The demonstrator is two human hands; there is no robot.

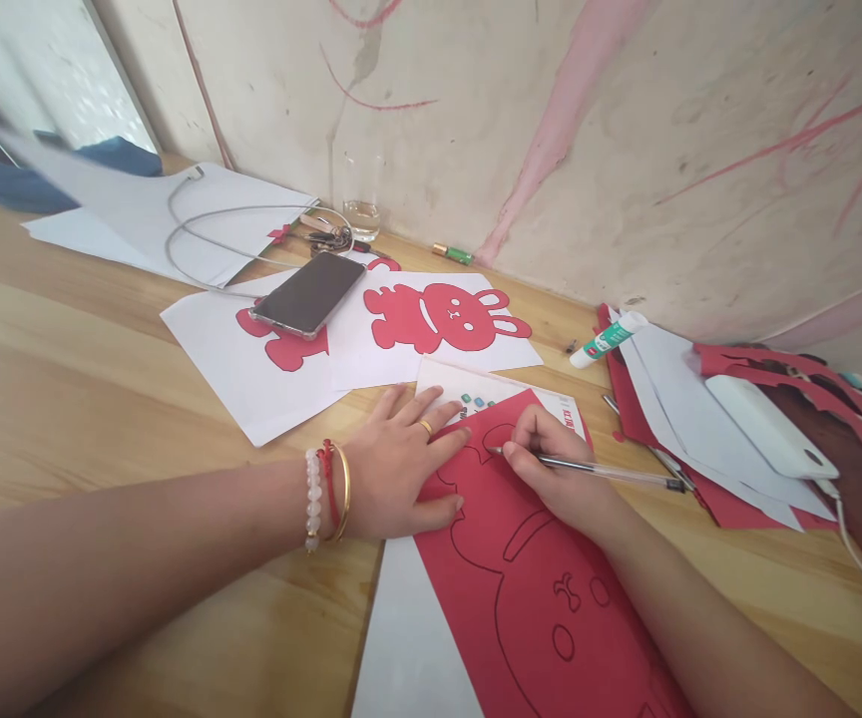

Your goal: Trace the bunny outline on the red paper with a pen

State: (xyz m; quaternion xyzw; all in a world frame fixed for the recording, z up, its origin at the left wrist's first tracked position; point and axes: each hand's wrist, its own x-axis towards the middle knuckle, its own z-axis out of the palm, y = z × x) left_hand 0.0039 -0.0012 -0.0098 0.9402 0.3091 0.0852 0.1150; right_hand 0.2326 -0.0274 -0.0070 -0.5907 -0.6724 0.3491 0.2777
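My right hand (pixel 555 454) grips a clear-barrelled pen (pixel 611 472), its tip at the drawn outline near the top of a sheet of red paper (pixel 476 588). Dark lines on that sheet form a rabbit-like figure, with eyes, a nose and a collar band showing. My left hand (pixel 401 464) lies flat with fingers spread, its fingertips and thumb on the red paper's left edge. White paper (pixel 416 638) shows beneath the red sheet, and a printed white sheet or booklet (pixel 468 384) pokes out beyond the top. My right forearm covers part of the red sheet's right side.
A phone (pixel 309 292) rests on white sheets with red rabbit cutouts (pixel 461 317). Behind are a cable (pixel 251 209), keys (pixel 330 237) and a glass (pixel 361 214) near the wall. A glue stick (pixel 609 339), paper scraps (pixel 700 409) and a white power bank (pixel 771 427) lie right.
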